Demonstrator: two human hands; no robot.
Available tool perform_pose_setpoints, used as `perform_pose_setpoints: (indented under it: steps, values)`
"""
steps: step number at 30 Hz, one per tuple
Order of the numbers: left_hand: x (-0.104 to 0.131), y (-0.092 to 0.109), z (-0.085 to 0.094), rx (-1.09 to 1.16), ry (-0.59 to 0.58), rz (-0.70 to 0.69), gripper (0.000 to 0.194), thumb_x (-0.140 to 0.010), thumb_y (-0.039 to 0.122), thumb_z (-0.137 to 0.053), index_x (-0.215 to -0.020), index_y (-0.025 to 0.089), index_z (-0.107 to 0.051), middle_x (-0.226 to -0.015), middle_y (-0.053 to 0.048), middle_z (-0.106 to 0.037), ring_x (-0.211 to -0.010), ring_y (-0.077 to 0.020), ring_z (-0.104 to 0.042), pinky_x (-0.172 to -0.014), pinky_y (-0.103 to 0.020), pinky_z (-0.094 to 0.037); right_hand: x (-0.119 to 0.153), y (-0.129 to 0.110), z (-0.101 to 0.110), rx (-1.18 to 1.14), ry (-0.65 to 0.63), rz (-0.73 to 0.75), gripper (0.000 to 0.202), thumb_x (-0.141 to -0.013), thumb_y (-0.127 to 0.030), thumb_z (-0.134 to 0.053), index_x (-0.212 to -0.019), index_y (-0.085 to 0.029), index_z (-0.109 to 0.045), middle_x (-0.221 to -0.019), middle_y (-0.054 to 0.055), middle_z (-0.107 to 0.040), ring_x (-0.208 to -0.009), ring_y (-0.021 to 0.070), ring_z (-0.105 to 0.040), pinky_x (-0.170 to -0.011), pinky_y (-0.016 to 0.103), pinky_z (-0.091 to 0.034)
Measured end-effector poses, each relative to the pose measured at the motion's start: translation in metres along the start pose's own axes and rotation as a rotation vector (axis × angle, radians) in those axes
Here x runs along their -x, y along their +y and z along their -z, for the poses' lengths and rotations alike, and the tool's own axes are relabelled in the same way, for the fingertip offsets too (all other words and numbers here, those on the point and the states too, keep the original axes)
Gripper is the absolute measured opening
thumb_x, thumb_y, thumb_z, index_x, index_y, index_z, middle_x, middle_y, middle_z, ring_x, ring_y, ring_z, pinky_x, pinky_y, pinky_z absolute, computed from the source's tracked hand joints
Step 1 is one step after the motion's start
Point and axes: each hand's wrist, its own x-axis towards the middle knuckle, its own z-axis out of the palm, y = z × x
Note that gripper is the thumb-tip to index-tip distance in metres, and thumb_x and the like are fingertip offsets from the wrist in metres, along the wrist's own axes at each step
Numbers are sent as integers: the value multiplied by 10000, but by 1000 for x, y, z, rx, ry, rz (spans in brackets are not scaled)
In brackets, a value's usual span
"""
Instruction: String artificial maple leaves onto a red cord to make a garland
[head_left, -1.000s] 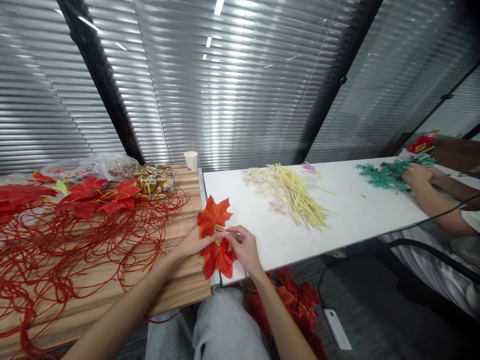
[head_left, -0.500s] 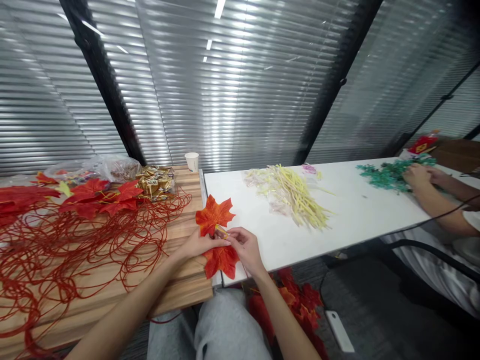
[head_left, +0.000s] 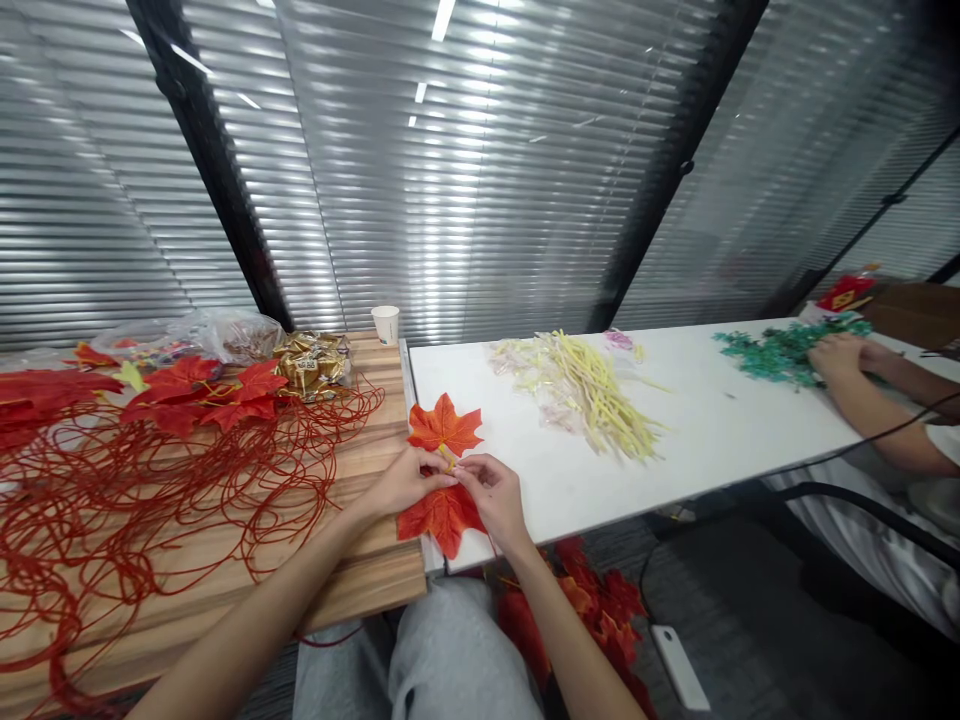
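Two artificial maple leaves meet between my hands over the seam of the two tables. An orange-red leaf point(head_left: 445, 424) points up and away, its yellow stem point(head_left: 447, 457) running down to my fingertips. Below my fingers hangs a redder leaf point(head_left: 442, 520), its upper part covered by them. My left hand point(head_left: 409, 482) pinches the stems from the left. From the right, my right hand point(head_left: 491, 494) pinches at the same spot, its fingertips nearly touching the left ones. A thin red cord shows faintly below my right hand.
Tangled red cord point(head_left: 172, 490), red leaves point(head_left: 180, 390) and gold packets point(head_left: 311, 365) cover the wooden table. A paper cup point(head_left: 385, 325) stands behind. Yellow strips point(head_left: 592, 390) lie on the white table. At right, another person's hands point(head_left: 840, 355) touch green foliage point(head_left: 776, 350). Leaves point(head_left: 600, 600) lie below.
The upper leaf has shifted right and tilted flatter, and the lower leaf has turned and spread slightly. My hands remain together, with the left fingers moved slightly right.
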Motion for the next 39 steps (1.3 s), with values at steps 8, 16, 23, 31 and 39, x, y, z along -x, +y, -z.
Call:
perform_pose_setpoints:
  steps: [8, 16, 23, 31, 39]
  values:
    - [5, 11, -2, -132, 17, -87, 262, -813, 317, -495, -772, 129, -672, -754, -36, -644, -666, -118, -528, -634, -209, -394, 0, 3, 2, -28, -14, -33, 137, -718, -277, -618, -769, -149, -629, -702, 39, -648, -645, 144, -576, -602, 251, -446]
    - [9, 13, -1, -217, 31, -113, 263, -803, 327, -496, -798, 134, -674, -744, -37, -661, -634, -111, -527, -628, -204, -394, 0, 0, 1, -23, -57, -39, 110, -698, -261, -621, -726, -155, -621, -662, 18, -618, -594, 130, -543, -569, 242, -433]
    - [5, 5, -5, -93, 50, -80, 291, -780, 370, -523, -727, 117, -656, -632, -14, -601, -564, -92, -463, -535, -186, -356, -1, 1, 1, -58, -29, -45, 111, -690, -264, -634, -722, -158, -622, -642, 17, -618, -580, 133, -540, -550, 242, -425]
    - [4, 2, -4, 0, 40, -47, 244, -774, 330, -537, -774, 129, -674, -765, -49, -661, -656, -116, -533, -617, -208, -401, -1, 6, 1, -84, 63, -39, 125, -704, -272, -629, -738, -153, -615, -703, 36, -619, -656, 153, -558, -626, 270, -448]
    - [6, 4, -3, -59, 4, -35, 183, -736, 244, -547, -628, 107, -601, -525, 29, -478, -505, -68, -367, -489, -181, -288, 1, 7, 0, -72, -39, -68, 114, -694, -254, -632, -728, -148, -613, -661, 32, -621, -619, 150, -561, -580, 253, -439]
